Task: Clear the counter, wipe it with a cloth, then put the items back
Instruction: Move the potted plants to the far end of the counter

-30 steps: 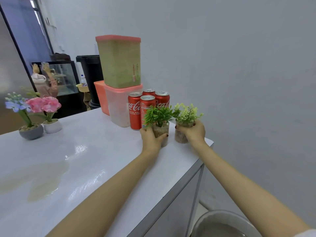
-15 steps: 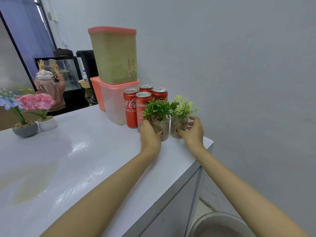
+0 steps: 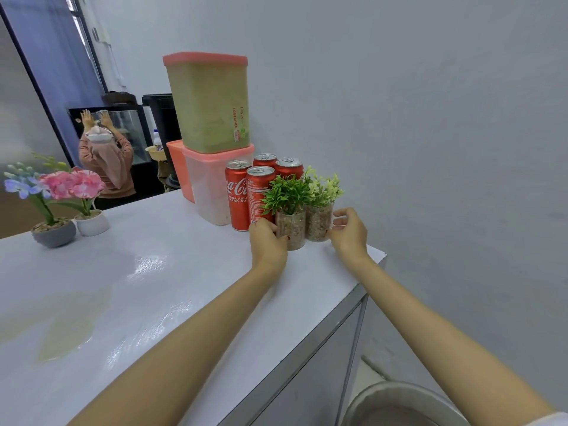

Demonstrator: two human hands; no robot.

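Observation:
Two small glass pots of artificial plants stand side by side near the white counter's (image 3: 153, 287) far right corner, in front of several red cola cans (image 3: 238, 195). My left hand (image 3: 267, 241) grips the dark green plant's glass (image 3: 290, 230), thumb on its front. My right hand (image 3: 349, 233) is just to the right of the pale green plant's glass (image 3: 318, 224), its fingers loosely curved and barely touching the glass. No cloth is visible.
Behind the cans, a green container with a pink lid (image 3: 209, 103) sits on a clear pink-lidded tub (image 3: 209, 186). A grey flower pot (image 3: 53, 233) and a white flower pot (image 3: 92, 222) stand far left. Wet patches (image 3: 70, 321) mark the counter. A metal basin (image 3: 399, 404) is below right. A person (image 3: 104, 161) stands behind.
Both hands slid the two plant glasses back towards the cans and closer together. My right hand has loosened its hold on the pale green plant's glass.

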